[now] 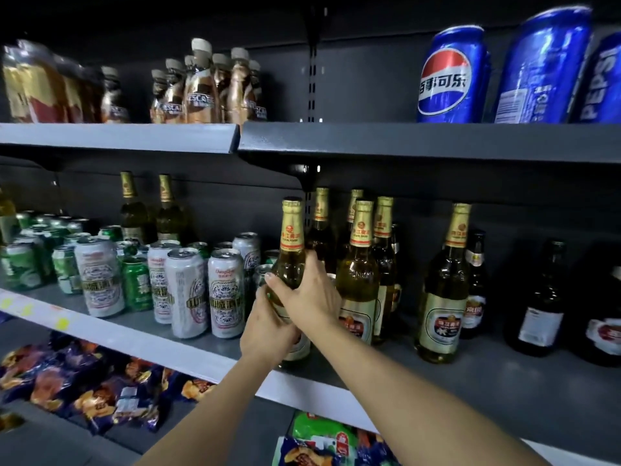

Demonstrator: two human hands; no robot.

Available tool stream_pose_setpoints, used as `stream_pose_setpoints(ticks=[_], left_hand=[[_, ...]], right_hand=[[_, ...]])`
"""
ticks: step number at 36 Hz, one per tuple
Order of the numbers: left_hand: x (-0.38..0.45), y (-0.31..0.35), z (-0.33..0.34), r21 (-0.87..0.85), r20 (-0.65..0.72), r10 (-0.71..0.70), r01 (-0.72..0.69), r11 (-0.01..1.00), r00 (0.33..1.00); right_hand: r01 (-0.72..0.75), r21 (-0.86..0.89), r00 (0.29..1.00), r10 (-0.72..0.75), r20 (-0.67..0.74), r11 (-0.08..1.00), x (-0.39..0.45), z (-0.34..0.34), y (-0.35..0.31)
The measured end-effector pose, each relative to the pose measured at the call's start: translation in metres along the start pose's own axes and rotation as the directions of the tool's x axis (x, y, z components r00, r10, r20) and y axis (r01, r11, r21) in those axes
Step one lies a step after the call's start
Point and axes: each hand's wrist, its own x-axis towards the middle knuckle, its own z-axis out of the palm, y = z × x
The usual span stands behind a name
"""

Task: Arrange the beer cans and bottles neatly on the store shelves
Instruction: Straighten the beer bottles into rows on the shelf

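A gold-capped beer bottle [290, 264] stands upright on the middle shelf [470, 381], near its front edge. The right hand [309, 294] has its grip wrapped round the bottle's shoulder; the left hand [268, 327] clasps its lower body. White cans [225, 294] stand just left, matching bottles [359, 280] just right. Bare shelf lies open in front, right of the hands.

On the top shelf, far right, I read "PEPSI" on a blue can [601, 82] and "百事可乐" on the can beside it [448, 75]. Brown bottles [198, 92] further left say "NESCAFE", partly hidden.
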Motion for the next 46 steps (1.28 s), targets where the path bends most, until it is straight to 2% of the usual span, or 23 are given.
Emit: stream_pose_setpoints(ticks=[6, 12, 16, 19, 21, 24, 28, 35, 37, 39, 42, 46], left_hand=[[0.005, -0.002, 0.011, 0.003, -0.043, -0.031, 0.031, 1.0, 0.999], [0.004, -0.005, 0.022, 0.035, -0.121, -0.021, 0.025, 0.999, 0.992], [0.005, -0.009, 0.023, 0.071, -0.114, -0.016, 0.024, 0.997, 0.993], [0.008, -0.015, 0.027, 0.16, -0.124, 0.031, -0.011, 0.987, 0.992], [0.008, -0.015, 0.03, 0.172, -0.162, 0.049, -0.021, 0.985, 0.986], [0.003, -0.008, 0.031, 0.053, -0.182, -0.005, 0.015, 0.998, 0.983], [0.0, -0.006, 0.03, 0.025, -0.193, -0.028, 0.033, 0.999, 0.981], [-0.004, -0.015, 0.033, -0.08, -0.213, -0.017, 0.0, 0.997, 0.977], [-0.004, -0.018, 0.036, -0.107, -0.257, -0.035, 0.007, 0.994, 0.966], [-0.009, -0.016, 0.039, -0.074, -0.385, -0.013, -0.017, 0.997, 0.923], [-0.024, 0.008, 0.046, -0.043, -0.563, 0.128, -0.183, 0.982, 0.816], [-0.049, 0.06, 0.073, -0.02, -0.531, 0.329, -0.399, 0.917, 0.781]], right_hand=[[-0.037, -0.013, 0.999, 0.036, -0.029, 0.999, 0.012, 0.005, 0.006], [0.007, 0.013, 0.997, -0.006, -0.076, 1.0, 0.004, 0.011, 0.009], [0.174, -0.018, 0.964, -0.174, -0.2, 0.985, -0.016, 0.015, 0.009], [0.313, -0.034, 0.889, -0.305, -0.342, 0.949, -0.028, 0.015, 0.013], [0.389, -0.046, 0.843, -0.376, -0.384, 0.92, -0.032, 0.01, 0.019], [0.433, -0.072, 0.814, -0.424, -0.397, 0.899, -0.031, -0.004, 0.035], [0.355, -0.103, 0.807, -0.36, -0.468, 0.929, -0.028, -0.03, 0.068], [0.09, -0.089, 0.77, -0.126, -0.626, 0.992, -0.014, -0.087, 0.132], [-0.019, -0.069, 0.74, -0.032, -0.672, 0.997, -0.01, -0.102, 0.151], [-0.123, -0.041, 0.71, 0.059, -0.702, 0.992, -0.007, -0.117, 0.171], [-0.21, -0.011, 0.678, 0.138, -0.722, 0.978, -0.005, -0.145, 0.2], [-0.329, -0.05, 0.649, 0.188, -0.737, 0.943, -0.004, -0.188, 0.233]])
